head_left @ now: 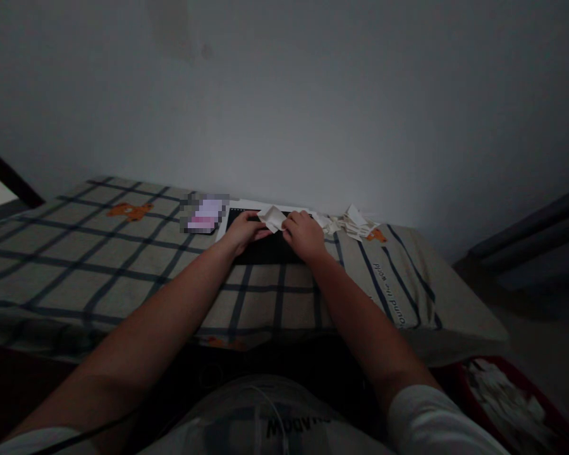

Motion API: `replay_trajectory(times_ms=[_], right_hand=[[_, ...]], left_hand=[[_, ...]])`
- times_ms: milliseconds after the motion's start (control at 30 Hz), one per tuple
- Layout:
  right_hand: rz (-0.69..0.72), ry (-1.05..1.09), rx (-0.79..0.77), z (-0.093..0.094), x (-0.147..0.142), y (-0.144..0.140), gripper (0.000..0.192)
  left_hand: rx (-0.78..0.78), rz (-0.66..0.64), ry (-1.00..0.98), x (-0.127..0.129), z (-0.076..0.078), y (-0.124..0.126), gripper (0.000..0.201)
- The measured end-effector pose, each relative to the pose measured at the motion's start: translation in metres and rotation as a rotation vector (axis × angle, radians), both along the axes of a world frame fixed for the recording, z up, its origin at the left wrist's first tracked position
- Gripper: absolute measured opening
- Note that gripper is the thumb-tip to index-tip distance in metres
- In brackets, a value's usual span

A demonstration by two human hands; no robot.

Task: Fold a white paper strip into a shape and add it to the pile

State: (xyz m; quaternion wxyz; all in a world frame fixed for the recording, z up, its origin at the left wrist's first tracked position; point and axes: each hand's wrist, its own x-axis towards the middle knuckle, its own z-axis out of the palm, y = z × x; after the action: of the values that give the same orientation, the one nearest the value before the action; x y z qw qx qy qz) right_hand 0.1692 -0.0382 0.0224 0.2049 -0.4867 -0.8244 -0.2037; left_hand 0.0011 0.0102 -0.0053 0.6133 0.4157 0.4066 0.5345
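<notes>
A small piece of folded white paper (pixel 272 218) is held up between my two hands, above a flat black sheet or pad (pixel 270 254). My left hand (pixel 244 232) grips the paper's left edge, its fingers bent beneath it. On the other side, my right hand (pixel 305 234) pinches the paper's right edge between thumb and fingers. Parts of the fingertips are hidden by the paper. Just right of my right hand lies a loose heap of white paper pieces (pixel 355 221); some look folded.
A checked cloth (pixel 137 253) covers the table, which stands against a grey wall (pixel 284 114). A blurred-out phone-like object (pixel 206 215) lies left of the black sheet. On the floor at lower right is a red container (pixel 469 385) with crumpled whitish material (pixel 507 404).
</notes>
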Motion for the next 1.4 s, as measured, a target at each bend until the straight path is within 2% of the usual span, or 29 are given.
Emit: replay_trajectory(times_ms=[367, 633, 767, 1100, 1400], right_hand=[[0.002, -0.008, -0.018, -0.0003, -0.0085, -0.0033, 0.021], [0.010, -0.020, -0.006, -0.0033, -0.0063, 0.0000, 0.024], [0.034, -0.029, 0.008, -0.0035, -0.0065, 0.0002, 0.024], [0.110, -0.056, -0.005, -0.0039, -0.0058, 0.0010, 0.023], [0.118, 0.008, -0.060, -0.0058, -0.0028, 0.0046, 0.023]], left_hand=[[-0.065, 0.010, -0.043, -0.0012, 0.0054, -0.0025, 0.023], [-0.072, -0.090, -0.011, 0.0009, 0.0078, -0.0076, 0.015], [-0.092, -0.096, 0.045, 0.0006, 0.0057, -0.0059, 0.008], [-0.072, -0.021, 0.034, 0.0006, 0.0044, -0.0046, 0.008], [-0.035, -0.043, 0.095, -0.0011, 0.0015, -0.0026, 0.008]])
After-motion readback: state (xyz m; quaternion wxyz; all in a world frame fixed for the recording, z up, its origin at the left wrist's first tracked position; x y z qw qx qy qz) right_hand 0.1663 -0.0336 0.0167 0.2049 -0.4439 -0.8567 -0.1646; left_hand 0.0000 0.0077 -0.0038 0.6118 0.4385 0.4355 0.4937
